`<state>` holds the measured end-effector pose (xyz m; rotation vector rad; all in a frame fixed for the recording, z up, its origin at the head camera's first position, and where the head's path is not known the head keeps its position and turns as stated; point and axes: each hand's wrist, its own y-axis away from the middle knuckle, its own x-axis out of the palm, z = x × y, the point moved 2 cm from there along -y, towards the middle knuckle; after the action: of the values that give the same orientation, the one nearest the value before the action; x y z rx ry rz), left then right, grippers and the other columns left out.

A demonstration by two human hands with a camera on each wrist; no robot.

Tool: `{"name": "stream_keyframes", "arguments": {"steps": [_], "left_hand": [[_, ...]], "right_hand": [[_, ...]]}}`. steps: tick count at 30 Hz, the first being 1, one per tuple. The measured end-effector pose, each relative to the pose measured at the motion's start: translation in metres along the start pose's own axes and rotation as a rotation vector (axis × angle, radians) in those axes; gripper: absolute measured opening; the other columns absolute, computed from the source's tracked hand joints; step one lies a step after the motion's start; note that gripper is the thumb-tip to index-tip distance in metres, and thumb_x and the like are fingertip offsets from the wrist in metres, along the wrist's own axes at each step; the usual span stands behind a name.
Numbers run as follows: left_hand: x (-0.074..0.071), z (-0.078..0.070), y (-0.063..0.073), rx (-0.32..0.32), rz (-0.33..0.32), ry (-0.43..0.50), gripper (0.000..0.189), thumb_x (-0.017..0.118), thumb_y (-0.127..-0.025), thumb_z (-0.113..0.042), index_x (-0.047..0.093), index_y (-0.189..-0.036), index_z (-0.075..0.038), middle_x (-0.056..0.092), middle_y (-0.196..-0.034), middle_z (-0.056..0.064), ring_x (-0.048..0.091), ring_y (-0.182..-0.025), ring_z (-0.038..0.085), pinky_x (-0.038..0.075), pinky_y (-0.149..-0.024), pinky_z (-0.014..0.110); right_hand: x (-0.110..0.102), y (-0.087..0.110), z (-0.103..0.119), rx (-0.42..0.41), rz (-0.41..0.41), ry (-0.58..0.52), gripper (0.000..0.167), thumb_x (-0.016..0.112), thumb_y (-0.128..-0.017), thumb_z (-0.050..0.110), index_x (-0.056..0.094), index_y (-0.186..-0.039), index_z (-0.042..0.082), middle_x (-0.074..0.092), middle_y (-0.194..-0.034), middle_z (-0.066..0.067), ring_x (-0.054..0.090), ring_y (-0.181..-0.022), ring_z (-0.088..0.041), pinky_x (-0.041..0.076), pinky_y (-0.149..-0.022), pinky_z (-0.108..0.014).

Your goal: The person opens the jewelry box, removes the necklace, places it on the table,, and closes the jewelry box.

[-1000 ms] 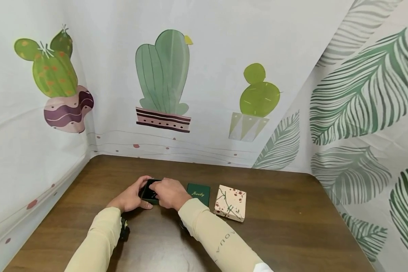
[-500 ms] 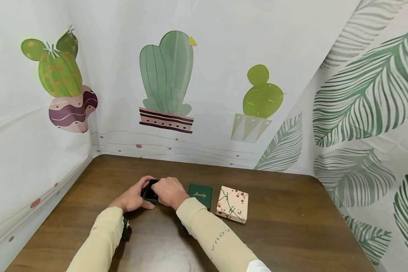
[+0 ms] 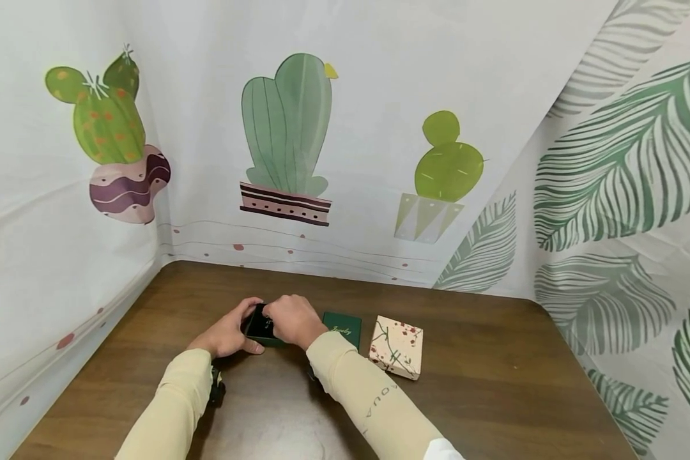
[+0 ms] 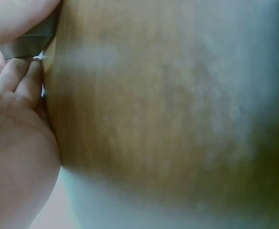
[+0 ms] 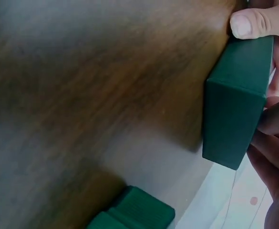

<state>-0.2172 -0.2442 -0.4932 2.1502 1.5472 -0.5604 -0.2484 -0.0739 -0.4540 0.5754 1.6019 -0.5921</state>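
Observation:
My left hand (image 3: 225, 333) grips a small dark green box (image 3: 254, 339) from its left side, thumb at the near face and fingers at the far side. In the right wrist view, the left thumb (image 5: 244, 26) lies against the green box (image 5: 234, 109). Black lining (image 3: 257, 323) fills the box, with small pale marks showing on it. The right hand (image 3: 294, 321) is over the box's right part, fingers curled at the lining; I cannot tell what they hold. To the right lies a green lid (image 3: 343, 326) lettered "Jewelry", partly behind the right wrist.
A cream box (image 3: 397, 345) with a floral branch print sits right of the green lid. The brown wooden table (image 3: 477, 377) meets a cloth backdrop (image 3: 374, 243) printed with cacti and leaves. Both forearms reach in from the front edge.
The right index finger, straighter at the lining earlier, is now curled in with the others. The right hand has risen slightly and shifted right. The left hand keeps its grip on the box.

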Motion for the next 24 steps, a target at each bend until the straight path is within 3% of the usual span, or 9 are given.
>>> {"name": "stream_keyframes", "arguments": {"steps": [12,24], "left_hand": [[0.001,0.001,-0.002,-0.011,-0.002,0.008,0.105,0.096,-0.071,-0.013,0.031,-0.153,-0.007,0.053,-0.155,0.020,0.056,-0.130,0.033,0.033,-0.117,0.058],[0.000,0.000,-0.002,-0.005,-0.015,0.020,0.104,0.097,-0.069,-0.010,0.034,-0.152,-0.008,0.055,-0.151,0.021,0.057,-0.126,0.032,0.035,-0.114,0.055]], "right_hand": [[-0.013,0.002,-0.015,-0.030,-0.116,-0.264,0.026,0.064,-0.099,0.004,0.080,-0.116,0.017,0.081,-0.111,0.004,0.075,-0.100,-0.011,0.058,-0.090,-0.021],[-0.028,0.000,-0.022,-0.043,-0.177,-0.292,0.024,0.064,-0.099,0.005,0.081,-0.112,0.016,0.081,-0.109,0.005,0.075,-0.100,-0.010,0.058,-0.092,-0.022]]}}
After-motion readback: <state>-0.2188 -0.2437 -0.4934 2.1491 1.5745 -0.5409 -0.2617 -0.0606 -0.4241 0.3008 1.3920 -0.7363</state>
